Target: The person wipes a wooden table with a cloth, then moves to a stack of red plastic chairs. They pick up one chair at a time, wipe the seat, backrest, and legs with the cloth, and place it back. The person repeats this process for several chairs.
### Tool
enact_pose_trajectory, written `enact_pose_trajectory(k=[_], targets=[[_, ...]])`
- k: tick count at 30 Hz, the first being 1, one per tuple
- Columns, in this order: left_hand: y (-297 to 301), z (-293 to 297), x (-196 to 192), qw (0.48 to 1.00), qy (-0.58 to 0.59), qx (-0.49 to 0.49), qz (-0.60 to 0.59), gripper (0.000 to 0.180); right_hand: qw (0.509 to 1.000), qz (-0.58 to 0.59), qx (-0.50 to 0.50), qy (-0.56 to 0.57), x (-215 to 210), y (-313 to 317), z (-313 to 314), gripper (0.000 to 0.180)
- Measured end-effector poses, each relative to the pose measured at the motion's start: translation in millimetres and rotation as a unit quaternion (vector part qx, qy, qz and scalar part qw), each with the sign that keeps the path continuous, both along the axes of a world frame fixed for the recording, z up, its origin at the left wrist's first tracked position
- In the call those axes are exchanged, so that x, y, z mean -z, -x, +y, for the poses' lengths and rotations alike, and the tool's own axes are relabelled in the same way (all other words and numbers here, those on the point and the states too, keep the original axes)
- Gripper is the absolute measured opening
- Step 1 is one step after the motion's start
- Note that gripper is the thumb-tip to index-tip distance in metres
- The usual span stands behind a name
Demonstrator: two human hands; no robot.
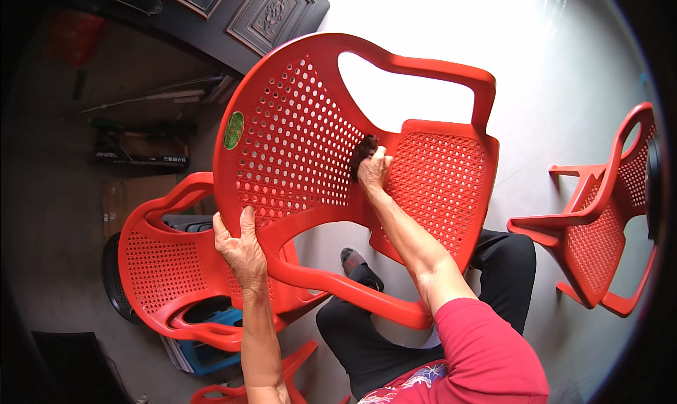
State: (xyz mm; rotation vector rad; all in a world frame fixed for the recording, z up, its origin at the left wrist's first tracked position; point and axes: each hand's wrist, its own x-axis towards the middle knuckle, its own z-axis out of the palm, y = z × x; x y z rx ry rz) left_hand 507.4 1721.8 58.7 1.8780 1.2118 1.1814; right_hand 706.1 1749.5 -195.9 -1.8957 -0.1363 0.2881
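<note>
A red plastic armchair is tilted on its side before me, its perforated backrest to the left and its seat to the right. My left hand grips the lower rim of the backrest, the thumb lying over the edge. In my right hand a dark, bunched cloth is pressed into the corner where backrest meets seat. The fingers of that hand are curled around the cloth and partly hidden by it. A green oval label sits near the top of the backrest.
Another red chair stands at the left, with a blue plastic stool beneath it. At the far right is one more red chair. A dark carved door fills the upper left. My legs are below the held chair.
</note>
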Motion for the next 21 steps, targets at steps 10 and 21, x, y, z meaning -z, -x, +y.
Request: enact_pose_trajectory(k=[10,21], targets=[[5.2,-1.1,-1.2,0.999,0.032,0.003,-0.044,0.019,0.851,-0.391,-0.178,-0.302,-220.9,29.5,32.3,0.040],[2.5,-4.8,3.8,0.999,0.038,-0.018,-0.034,0.016,0.951,-0.267,0.105,0.116,-83.1,-45.4,51.6,0.024]])
